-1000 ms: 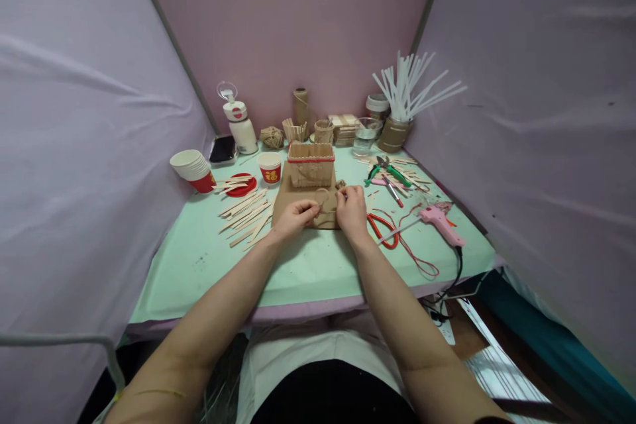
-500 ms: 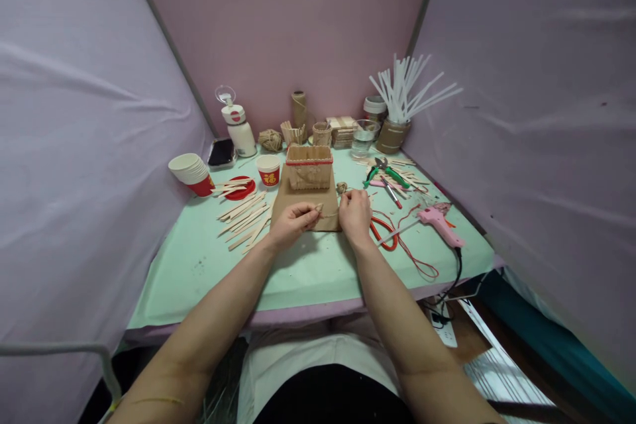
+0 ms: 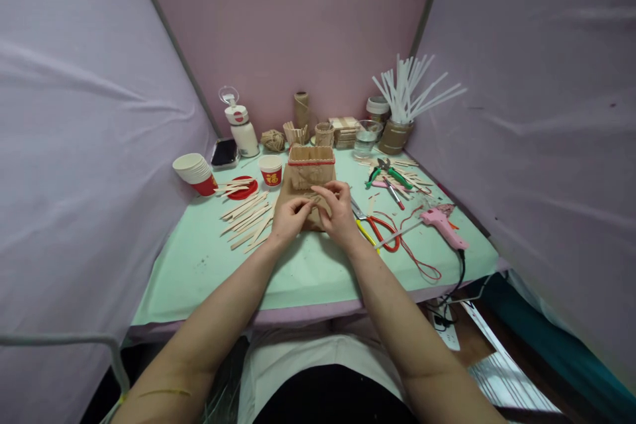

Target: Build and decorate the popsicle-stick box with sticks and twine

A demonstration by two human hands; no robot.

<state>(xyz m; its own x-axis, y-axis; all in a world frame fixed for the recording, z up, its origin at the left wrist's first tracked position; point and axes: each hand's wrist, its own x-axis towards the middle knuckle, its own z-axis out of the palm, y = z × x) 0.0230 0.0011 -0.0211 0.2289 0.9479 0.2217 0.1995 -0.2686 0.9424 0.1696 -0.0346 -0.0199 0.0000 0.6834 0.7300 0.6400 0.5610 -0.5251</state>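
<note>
My left hand (image 3: 289,217) is closed in a pinch on a thin piece of brown twine (image 3: 313,197), above the front of a brown cardboard piece (image 3: 284,193). Close beside it, my right hand (image 3: 340,213) reaches over the twine with its thumb and index finger apart. Just beyond the hands stands a small rectangular twine-coloured basket (image 3: 312,175) with a red cord along its rim. Part of the cardboard is hidden beneath my fingers. Right of my right hand lie scissors (image 3: 385,233) with red and yellow handles.
Wooden sticks (image 3: 246,218) and a red-and-white paper cup (image 3: 271,171) are on the left. To the right are green-handled pliers (image 3: 390,173), a pink glue gun (image 3: 442,225) and red cord (image 3: 422,268). A glass of water (image 3: 365,140) and a bottle (image 3: 243,134) stand at the back.
My right hand has moved left to my left hand, and its fingers have spread. The scissors' blades and yellow handle are now uncovered. My left hand stays nearly in place.
</note>
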